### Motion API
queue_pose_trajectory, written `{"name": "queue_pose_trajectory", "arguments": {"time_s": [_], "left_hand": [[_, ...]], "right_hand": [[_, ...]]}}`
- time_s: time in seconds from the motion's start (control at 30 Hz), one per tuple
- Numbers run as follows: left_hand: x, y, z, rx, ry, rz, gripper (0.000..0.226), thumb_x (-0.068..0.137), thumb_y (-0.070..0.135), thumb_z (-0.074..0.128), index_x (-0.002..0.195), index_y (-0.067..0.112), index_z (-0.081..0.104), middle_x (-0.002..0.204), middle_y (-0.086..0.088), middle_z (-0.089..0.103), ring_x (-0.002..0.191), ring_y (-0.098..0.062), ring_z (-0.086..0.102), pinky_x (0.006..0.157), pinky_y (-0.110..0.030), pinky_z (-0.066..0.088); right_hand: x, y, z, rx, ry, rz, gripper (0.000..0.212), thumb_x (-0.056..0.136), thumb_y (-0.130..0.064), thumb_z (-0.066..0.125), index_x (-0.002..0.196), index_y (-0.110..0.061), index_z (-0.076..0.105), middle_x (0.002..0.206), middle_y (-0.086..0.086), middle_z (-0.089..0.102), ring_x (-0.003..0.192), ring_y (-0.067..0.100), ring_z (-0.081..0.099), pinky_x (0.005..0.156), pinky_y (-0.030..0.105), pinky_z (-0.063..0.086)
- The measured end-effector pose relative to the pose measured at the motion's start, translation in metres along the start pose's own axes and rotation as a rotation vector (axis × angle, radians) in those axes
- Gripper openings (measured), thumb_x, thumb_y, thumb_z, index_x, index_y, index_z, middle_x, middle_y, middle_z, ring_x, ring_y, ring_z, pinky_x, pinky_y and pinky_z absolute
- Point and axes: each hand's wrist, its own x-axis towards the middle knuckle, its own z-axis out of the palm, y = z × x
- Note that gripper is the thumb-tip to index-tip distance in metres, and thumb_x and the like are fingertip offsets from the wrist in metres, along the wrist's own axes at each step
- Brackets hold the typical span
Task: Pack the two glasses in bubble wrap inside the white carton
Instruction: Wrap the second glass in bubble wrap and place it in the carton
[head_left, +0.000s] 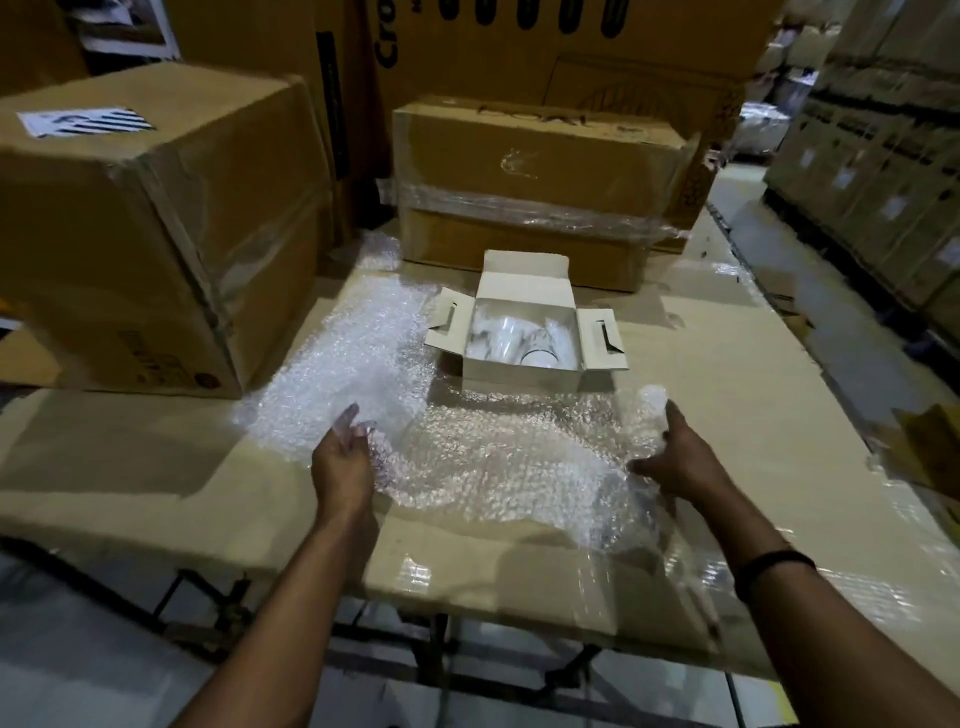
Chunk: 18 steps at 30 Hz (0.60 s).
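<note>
large brown box (130, 234) at left, taped brown box (530, 187) behind, cardboard-covered table (130, 467)

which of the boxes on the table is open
The small white carton in the middle: its flaps are folded out and the inside shows. The large brown box on the left and the brown box behind it are closed and taped.

Small white carton (519, 380) at frame centre, upright, top flaps folded open, two clear glasses (506, 335) lying inside, details blurred, crumpled clear bubble wrap (493, 457) spread below and left of it, touching its base
</note>
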Motion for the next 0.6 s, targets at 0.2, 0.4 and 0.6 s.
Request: {"name": "queue_pose_trajectory", "arguments": {"time_s": [0.2,0.4,0.6], "left_hand": [[-0.013,0.001,0.004,0.025,-0.022,0.106,0.028,0.103,0.016,0.046,0.121,0.029,0.063,0.112,0.015,0.066,0.115,-0.011,0.060,0.100,-0.030,0.046],[-0.031,0.001,0.009,0.086,-0.185,0.204,0.028,0.101,0.014,0.051,0.120,0.027,0.067,0.116,0.016,0.068,0.111,0.002,0.061,0.098,-0.023,0.049],[-0.048,-0.008,0.024,0.489,-0.399,0.546,0.030,0.098,0.011,0.051,0.126,0.014,0.064,0.110,0.002,0.064,0.097,-0.013,0.063,0.075,-0.006,0.039]], "right_hand": [[-0.028,-0.009,0.048,-0.538,0.142,-0.471,0.079,0.092,-0.062,0.038,0.154,-0.021,0.013,0.162,0.008,0.014,0.144,0.028,0.024,0.114,0.043,0.027],[-0.027,-0.007,0.072,-0.503,-0.030,-0.453,0.065,0.098,-0.052,0.031,0.152,-0.017,0.024,0.160,0.005,0.021,0.148,0.022,0.017,0.118,0.042,0.015],[-0.029,-0.074,0.067,0.447,-0.045,-0.239,0.067,0.087,-0.064,0.051,0.134,-0.016,0.051,0.117,0.007,0.067,0.087,0.016,0.068,0.071,0.026,0.048]]}}
